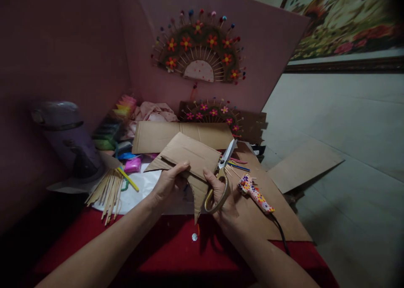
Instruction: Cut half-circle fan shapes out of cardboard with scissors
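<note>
A folded, cut piece of brown cardboard (192, 153) is held up over the table between my hands, with a pointed strip hanging down from it. My left hand (168, 180) pinches its lower left edge, thumb on top. My right hand (222, 197) grips the lower right edge with the thumb. Scissors (224, 164) with gold handles hang on the same right hand, their silver blades pointing up and to the right, beside the cardboard. Some of my fingers are hidden behind the cardboard.
Wooden sticks (109, 193) and a purple bottle (67, 140) stand left. A flowered glue gun (257, 195) with a black cable lies right, on a cardboard sheet (284, 225). Behind are another cardboard piece (158, 137) and decorated fans (198, 48). Red cloth (142, 254) covers the table.
</note>
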`<action>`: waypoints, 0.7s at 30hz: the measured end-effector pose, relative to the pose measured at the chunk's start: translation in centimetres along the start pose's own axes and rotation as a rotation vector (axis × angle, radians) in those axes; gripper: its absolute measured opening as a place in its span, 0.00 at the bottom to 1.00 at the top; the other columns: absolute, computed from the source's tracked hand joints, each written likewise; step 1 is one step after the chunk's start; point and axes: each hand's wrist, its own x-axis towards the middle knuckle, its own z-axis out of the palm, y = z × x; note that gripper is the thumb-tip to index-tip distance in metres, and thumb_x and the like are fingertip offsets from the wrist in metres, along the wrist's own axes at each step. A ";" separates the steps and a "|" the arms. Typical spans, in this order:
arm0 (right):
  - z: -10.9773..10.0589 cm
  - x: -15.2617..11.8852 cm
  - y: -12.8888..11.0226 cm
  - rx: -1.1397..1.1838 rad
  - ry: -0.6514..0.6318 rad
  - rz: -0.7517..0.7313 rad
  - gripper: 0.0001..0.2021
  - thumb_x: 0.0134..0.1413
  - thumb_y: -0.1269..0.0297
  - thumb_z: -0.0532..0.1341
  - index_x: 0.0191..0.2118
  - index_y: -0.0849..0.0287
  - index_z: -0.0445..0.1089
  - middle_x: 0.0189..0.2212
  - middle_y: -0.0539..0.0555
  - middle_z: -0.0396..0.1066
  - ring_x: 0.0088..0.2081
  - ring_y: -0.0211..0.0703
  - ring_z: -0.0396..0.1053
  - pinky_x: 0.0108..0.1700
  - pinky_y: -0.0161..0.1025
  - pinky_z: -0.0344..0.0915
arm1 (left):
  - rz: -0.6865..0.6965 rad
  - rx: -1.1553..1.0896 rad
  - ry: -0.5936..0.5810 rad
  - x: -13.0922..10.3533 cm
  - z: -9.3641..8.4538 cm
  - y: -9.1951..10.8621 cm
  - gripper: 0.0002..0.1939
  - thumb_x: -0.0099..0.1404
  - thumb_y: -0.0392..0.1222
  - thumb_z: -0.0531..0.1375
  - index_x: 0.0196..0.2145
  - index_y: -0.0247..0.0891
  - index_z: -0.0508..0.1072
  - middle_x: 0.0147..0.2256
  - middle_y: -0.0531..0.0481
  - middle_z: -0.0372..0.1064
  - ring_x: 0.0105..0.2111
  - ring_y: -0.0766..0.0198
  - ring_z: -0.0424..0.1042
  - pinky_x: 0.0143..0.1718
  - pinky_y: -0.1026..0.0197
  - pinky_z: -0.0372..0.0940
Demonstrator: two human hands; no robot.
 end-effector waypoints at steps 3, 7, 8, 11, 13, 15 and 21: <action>0.0 0.1 0.1 0.005 0.003 0.002 0.19 0.41 0.65 0.70 0.42 0.60 0.71 0.38 0.54 0.78 0.41 0.51 0.75 0.45 0.48 0.73 | -0.001 0.010 0.005 0.0 0.0 0.0 0.07 0.54 0.30 0.61 0.33 0.32 0.75 0.31 0.44 0.77 0.35 0.58 0.77 0.35 0.62 0.72; -0.4 0.2 0.4 -0.022 0.001 -0.032 0.20 0.40 0.63 0.70 0.43 0.59 0.72 0.37 0.54 0.78 0.42 0.52 0.75 0.45 0.49 0.73 | 0.006 0.019 0.015 0.1 0.0 0.0 0.07 0.52 0.29 0.61 0.32 0.32 0.75 0.32 0.45 0.77 0.35 0.59 0.76 0.35 0.64 0.71; -0.5 0.3 0.4 -0.027 -0.001 -0.031 0.20 0.39 0.63 0.70 0.42 0.59 0.72 0.37 0.54 0.78 0.42 0.53 0.75 0.45 0.49 0.73 | 0.004 0.019 0.017 0.1 0.0 0.0 0.07 0.52 0.29 0.61 0.32 0.32 0.76 0.31 0.44 0.77 0.35 0.59 0.76 0.35 0.64 0.71; -0.6 0.3 0.4 -0.023 -0.013 -0.016 0.20 0.38 0.62 0.71 0.41 0.59 0.72 0.36 0.54 0.78 0.42 0.54 0.75 0.45 0.51 0.73 | -0.004 0.015 0.015 0.2 -0.1 0.0 0.06 0.52 0.29 0.61 0.31 0.31 0.76 0.30 0.44 0.77 0.33 0.59 0.76 0.35 0.63 0.71; -0.5 0.3 0.4 -0.019 -0.020 -0.011 0.20 0.38 0.62 0.71 0.41 0.60 0.72 0.35 0.54 0.78 0.42 0.54 0.75 0.45 0.51 0.73 | -0.004 0.016 0.014 0.2 -0.1 0.0 0.06 0.52 0.29 0.61 0.30 0.31 0.76 0.29 0.45 0.77 0.33 0.59 0.76 0.36 0.63 0.71; -0.4 0.3 0.3 -0.020 -0.011 -0.009 0.20 0.38 0.62 0.71 0.41 0.60 0.72 0.36 0.55 0.78 0.42 0.54 0.75 0.45 0.51 0.73 | 0.004 0.018 0.003 0.3 -0.2 0.0 0.06 0.52 0.29 0.61 0.30 0.31 0.75 0.30 0.45 0.77 0.33 0.60 0.76 0.36 0.63 0.71; -0.3 0.0 0.1 -0.032 0.014 -0.018 0.22 0.38 0.62 0.71 0.43 0.59 0.72 0.38 0.55 0.78 0.40 0.54 0.76 0.43 0.50 0.74 | 0.027 0.028 0.012 0.4 -0.4 -0.2 0.07 0.51 0.30 0.62 0.31 0.32 0.75 0.31 0.44 0.77 0.34 0.59 0.76 0.35 0.62 0.71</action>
